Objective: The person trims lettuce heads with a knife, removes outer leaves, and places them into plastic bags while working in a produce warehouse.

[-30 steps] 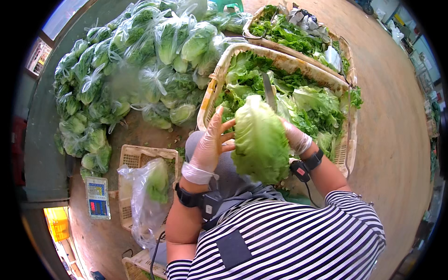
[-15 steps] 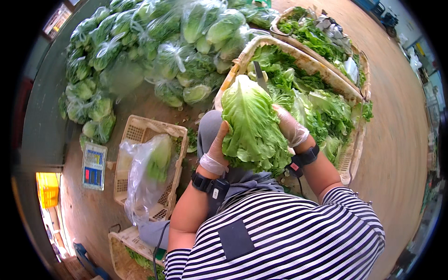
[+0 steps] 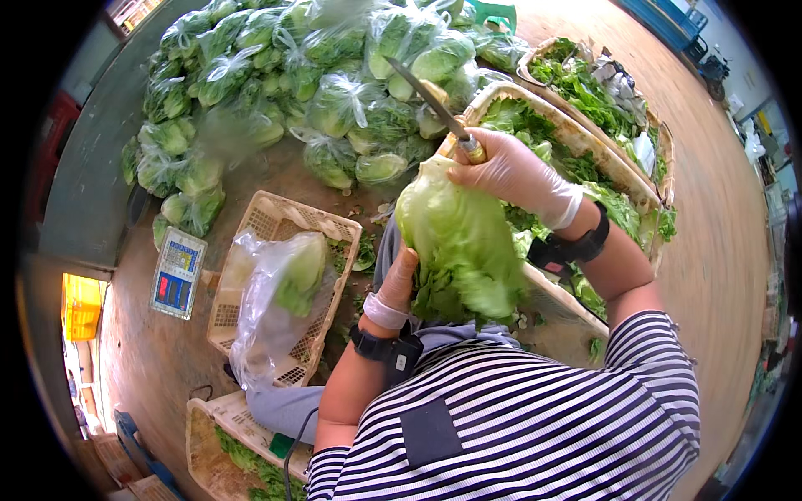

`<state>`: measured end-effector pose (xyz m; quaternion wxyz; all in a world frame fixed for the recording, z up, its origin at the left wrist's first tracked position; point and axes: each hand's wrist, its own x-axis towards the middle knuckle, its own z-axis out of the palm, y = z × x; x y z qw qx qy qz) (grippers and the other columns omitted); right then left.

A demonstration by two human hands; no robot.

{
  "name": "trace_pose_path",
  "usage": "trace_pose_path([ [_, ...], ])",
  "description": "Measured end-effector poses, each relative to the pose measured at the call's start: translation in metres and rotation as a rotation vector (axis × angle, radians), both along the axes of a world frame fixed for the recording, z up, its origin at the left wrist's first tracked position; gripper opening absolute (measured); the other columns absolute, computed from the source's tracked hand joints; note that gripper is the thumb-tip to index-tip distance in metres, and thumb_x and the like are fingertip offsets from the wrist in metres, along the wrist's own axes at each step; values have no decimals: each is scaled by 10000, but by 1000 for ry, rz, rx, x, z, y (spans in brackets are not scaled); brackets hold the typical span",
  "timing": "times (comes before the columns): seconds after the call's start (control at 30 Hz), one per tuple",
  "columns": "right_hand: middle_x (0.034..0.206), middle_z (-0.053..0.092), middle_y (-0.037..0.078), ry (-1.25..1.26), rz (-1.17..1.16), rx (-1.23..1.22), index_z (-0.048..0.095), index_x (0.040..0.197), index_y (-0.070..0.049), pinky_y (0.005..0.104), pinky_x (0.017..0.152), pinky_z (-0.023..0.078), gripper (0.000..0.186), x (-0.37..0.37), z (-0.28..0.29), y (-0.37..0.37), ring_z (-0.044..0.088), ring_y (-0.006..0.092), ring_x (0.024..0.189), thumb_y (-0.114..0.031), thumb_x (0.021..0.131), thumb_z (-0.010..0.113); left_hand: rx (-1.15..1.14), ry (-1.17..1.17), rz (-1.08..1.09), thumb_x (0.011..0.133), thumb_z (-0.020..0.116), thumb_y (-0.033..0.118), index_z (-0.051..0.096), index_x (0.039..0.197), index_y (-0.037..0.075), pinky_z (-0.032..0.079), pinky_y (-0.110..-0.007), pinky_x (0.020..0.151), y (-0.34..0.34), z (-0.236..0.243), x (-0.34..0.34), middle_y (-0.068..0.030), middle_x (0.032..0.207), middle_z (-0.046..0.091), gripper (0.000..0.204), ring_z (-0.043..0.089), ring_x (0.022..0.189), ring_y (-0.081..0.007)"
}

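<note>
A head of leafy green lettuce [image 3: 451, 230] is held in front of my lap, its cut stem end at the top and its lower leaves blurred. My left hand [image 3: 398, 284], in a clear glove, grips its left side; some fingers are hidden behind the leaves. In my gloved right hand [image 3: 518, 175] is a knife [image 3: 429, 102], gripped by its handle, the dark blade pointing up and to the left. That hand is at the top right of the lettuce, touching or nearly touching the stem end.
Left of my knees, a plastic crate [image 3: 344, 224] holds a plastic bag [image 3: 261, 321] with lettuce inside. A scale [image 3: 178, 273] stands beside it. Bagged lettuces [image 3: 334, 104] are piled ahead. A large crate [image 3: 493, 93] of loose lettuce is at the right; another crate [image 3: 200, 451] sits lower left.
My right hand has left the lettuce's right side and risen to its top, now holding the knife that stood by the crate. My left hand still grips the lettuce.
</note>
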<state>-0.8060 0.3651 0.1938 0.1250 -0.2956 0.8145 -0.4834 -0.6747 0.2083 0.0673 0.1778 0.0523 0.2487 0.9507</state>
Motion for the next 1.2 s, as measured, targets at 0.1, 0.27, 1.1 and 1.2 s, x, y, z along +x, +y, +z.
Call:
trace_pose_path([
  [0.1, 759, 584, -8, -233, 8, -32, 570, 868, -55, 211, 591, 451, 231, -11, 23, -5, 537, 65, 669, -251, 799, 669, 6, -104, -143, 830, 561, 448, 332, 1345, 76, 393, -390, 976, -11, -7, 13, -127, 1307, 440, 676, 458, 1171, -248],
  [0.27, 696, 593, 55, 118, -297, 177, 575, 904, -12, 260, 575, 462, 319, -85, 16, 38, 564, 139, 639, -284, 771, 676, 270, -337, -161, 855, 557, 383, 396, 1304, 64, 418, -348, 949, -33, -32, 44, -108, 1264, 493, 574, 521, 1100, -217],
  [1.1, 721, 579, 43, -697, 460, -79, 546, 878, -36, 272, 628, 462, 165, 28, -191, -369, 554, 130, 659, -137, 761, 607, -383, -435, 1338, 757, 652, 412, 394, 1252, -26, 485, -359, 855, -309, -38, 266, -125, 1148, 535, 709, 558, 1005, -245],
  [1.2, 716, 561, 29, -825, 417, -150, 533, 869, -51, 265, 644, 453, 135, 22, -173, -324, 552, 135, 668, -125, 785, 609, -887, -365, 997, 692, 735, 299, 405, 1276, 28, 450, -327, 888, -326, 3, 223, -107, 1178, 531, 723, 548, 1031, -236],
])
